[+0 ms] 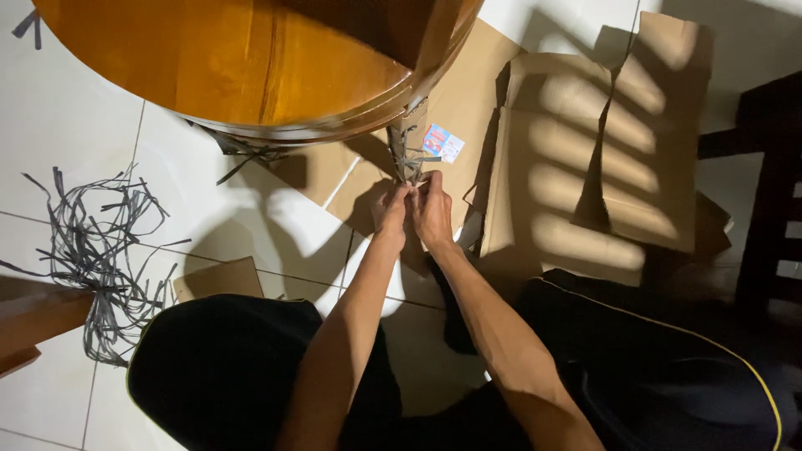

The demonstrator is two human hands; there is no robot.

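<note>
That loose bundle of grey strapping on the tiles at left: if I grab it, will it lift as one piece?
Probably not cleanly. The grey strapping bundle lies in thin, curling, tangled strands, so it looks floppy and light. Loose ends splay outward, so some would likely trail or snag.

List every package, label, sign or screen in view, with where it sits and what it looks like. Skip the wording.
Label: small rectangular sticker, blue, white and red, on the flat cardboard under the round wooden table's edge, just right of the wrapped table leg.
Flattened cardboard box: brown sheets spread on the tiled floor, right of the hands.
Cardboard piece: small, brown, on the floor at left.
No signs or screens.
</note>
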